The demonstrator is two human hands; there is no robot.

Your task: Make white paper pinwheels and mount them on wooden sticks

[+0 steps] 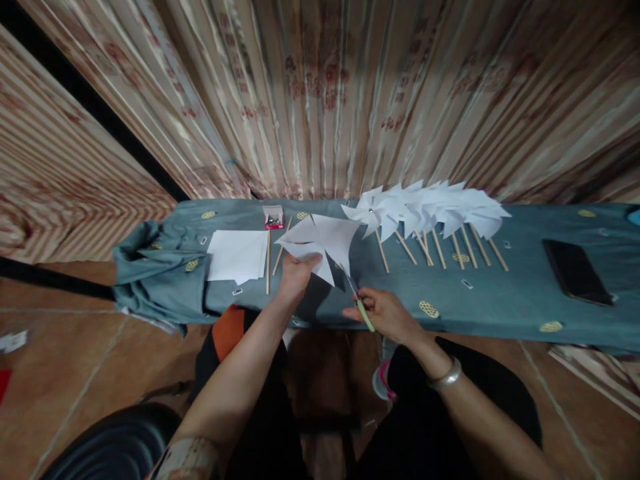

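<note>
My left hand [300, 270] pinches a white paper sheet [337, 237] with slits cut in from its corners, holding it above the table. Fingers of my right hand [383, 310] are wrapped round scissors [364, 312] with pale green handles. Their blades point up at the paper's lower right part, and the tips partly overlap it. Left of the paper lie two thin wooden sticks [269, 263] and a stack of white paper squares [235, 257]. To the right, several white paper pinwheels [400, 207] on wooden sticks overlap in a row.
A small red box [273, 218] with tiny metal pieces stands open behind the sticks. A black phone [577, 270] lies at the right on the grey-green tablecloth [500, 300]. Cloth is bunched at the left end [155, 267]. Pleated curtains [325, 100] hang behind; a black stool [120, 443] stands lower left.
</note>
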